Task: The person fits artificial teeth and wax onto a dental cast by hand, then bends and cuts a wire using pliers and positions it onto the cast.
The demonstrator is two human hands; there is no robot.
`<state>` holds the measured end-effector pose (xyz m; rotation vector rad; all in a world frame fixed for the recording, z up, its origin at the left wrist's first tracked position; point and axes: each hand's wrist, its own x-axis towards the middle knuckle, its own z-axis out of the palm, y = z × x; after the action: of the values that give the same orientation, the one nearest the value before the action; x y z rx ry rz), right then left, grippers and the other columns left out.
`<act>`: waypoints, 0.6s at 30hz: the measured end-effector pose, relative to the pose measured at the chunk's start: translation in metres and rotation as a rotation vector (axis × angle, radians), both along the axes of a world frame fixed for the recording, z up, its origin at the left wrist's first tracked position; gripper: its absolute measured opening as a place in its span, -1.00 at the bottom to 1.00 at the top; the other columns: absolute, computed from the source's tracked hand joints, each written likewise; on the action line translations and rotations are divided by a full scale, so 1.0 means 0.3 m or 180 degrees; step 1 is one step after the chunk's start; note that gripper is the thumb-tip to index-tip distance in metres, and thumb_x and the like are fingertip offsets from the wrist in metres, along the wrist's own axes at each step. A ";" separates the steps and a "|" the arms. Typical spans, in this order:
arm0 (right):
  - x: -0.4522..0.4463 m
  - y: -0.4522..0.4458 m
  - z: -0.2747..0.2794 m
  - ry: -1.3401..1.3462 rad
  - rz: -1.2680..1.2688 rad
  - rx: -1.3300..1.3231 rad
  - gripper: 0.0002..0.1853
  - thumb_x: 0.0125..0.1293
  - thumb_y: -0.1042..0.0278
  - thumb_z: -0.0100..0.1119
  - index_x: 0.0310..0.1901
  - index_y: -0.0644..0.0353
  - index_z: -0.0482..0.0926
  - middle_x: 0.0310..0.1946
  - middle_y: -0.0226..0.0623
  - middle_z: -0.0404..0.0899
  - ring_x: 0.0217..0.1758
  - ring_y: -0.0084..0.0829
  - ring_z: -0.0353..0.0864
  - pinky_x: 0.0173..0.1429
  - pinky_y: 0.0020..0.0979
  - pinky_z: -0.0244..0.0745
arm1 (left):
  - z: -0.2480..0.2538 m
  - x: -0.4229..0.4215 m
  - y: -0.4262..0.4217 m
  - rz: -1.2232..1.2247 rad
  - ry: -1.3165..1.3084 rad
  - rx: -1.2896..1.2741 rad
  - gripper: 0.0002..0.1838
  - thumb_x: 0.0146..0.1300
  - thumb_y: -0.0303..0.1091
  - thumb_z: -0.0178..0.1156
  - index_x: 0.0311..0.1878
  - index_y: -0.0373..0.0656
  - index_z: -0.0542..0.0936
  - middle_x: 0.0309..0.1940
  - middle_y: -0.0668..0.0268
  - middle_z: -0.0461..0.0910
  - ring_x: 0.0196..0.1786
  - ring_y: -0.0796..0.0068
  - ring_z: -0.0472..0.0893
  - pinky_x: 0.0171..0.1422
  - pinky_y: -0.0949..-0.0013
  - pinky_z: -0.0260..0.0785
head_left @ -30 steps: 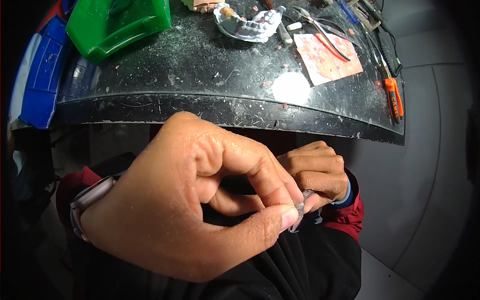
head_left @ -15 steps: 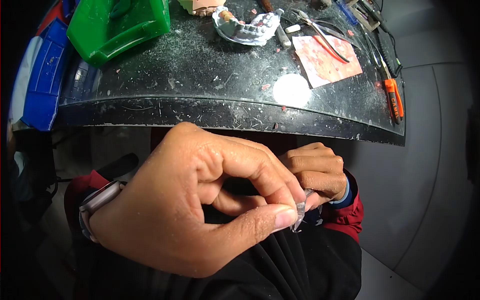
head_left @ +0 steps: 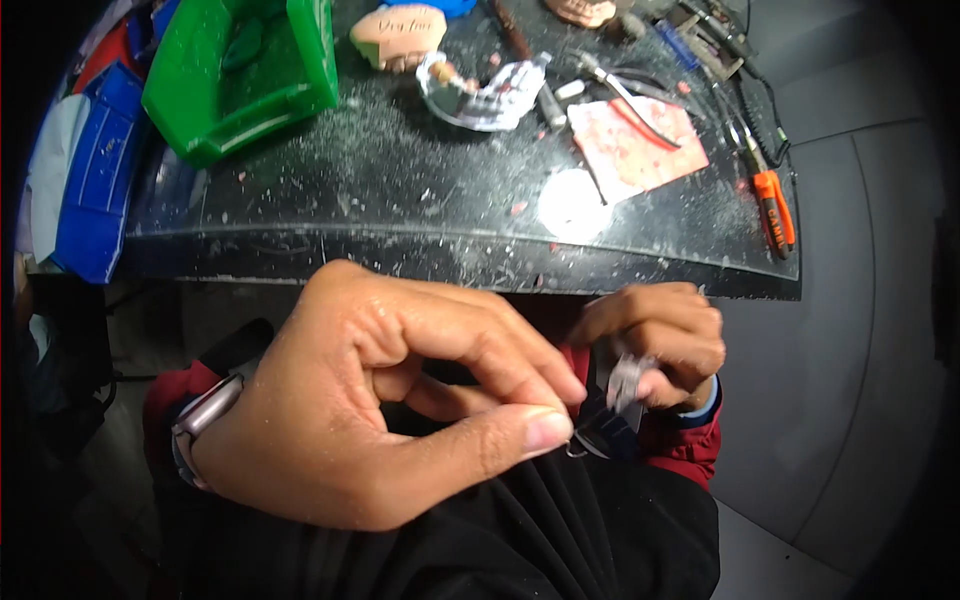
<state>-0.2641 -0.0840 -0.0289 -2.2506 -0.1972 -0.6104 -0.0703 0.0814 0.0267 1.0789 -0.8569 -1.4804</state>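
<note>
My left hand (head_left: 400, 400), large in the foreground with a watch on its wrist, pinches thumb and fingertips together. A thin curved wire-like bit shows just past the fingertips; what the pinch holds is too small to name. To its right my right hand (head_left: 665, 335) is curled, its fingers closed on a small clear, greyish piece (head_left: 625, 382) that is blurred by motion. The two hands are apart, both over my lap, below the front edge of the bench.
On the dark, dusty bench (head_left: 380, 190) are a green bin (head_left: 240, 130), a blue bin (head_left: 95, 180), dental casts (head_left: 490, 100), pliers with a pink sheet (head_left: 640, 150), and an orange-handled cutter (head_left: 773, 215). Other tools lie at the back right.
The clear piece, earlier between both hands, is now only at my right hand, which has moved slightly right and away from my left. The view has tilted up, showing more of the bench.
</note>
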 end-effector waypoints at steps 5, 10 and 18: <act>0.010 -0.057 0.086 0.0678 -0.2161 -0.2148 -0.82 -0.05 0.43 0.30 -0.45 0.18 0.46 -0.38 -0.33 0.43 -0.37 -0.33 0.44 -0.36 -0.35 0.35 | -0.024 0.022 -0.006 0.0360 -0.0288 -0.0474 -0.93 0.11 -0.56 0.27 -0.38 -0.39 0.63 -0.33 -0.03 0.63 -0.19 0.26 0.67 -0.08 0.33 0.54; 0.057 -0.095 0.059 0.0663 -0.2185 -0.2247 -0.79 0.00 0.43 0.32 -0.33 0.19 0.50 -0.21 -0.25 0.50 -0.16 -0.22 0.52 -0.08 -0.28 0.41 | -0.011 0.028 -0.018 0.0826 -0.0380 -0.0697 -0.89 0.16 -0.50 0.25 -0.36 -0.39 0.63 -0.37 -0.02 0.62 -0.26 0.33 0.66 -0.21 0.38 0.56; 0.150 -0.299 0.080 0.0832 -0.1809 -0.1925 -0.84 0.18 0.40 0.15 -0.25 0.29 0.48 -0.24 -0.15 0.51 -0.15 -0.13 0.49 -0.04 -0.23 0.37 | 0.027 0.037 -0.020 0.0879 -0.0668 -0.0988 -0.87 0.09 -0.46 0.32 -0.42 -0.36 0.63 -0.41 0.01 0.63 -0.28 0.25 0.67 -0.20 0.32 0.56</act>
<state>-0.2192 -0.1737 -0.0049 -2.9727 0.4675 -0.5840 -0.0591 0.0753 0.0347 1.0793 -1.0019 -0.9804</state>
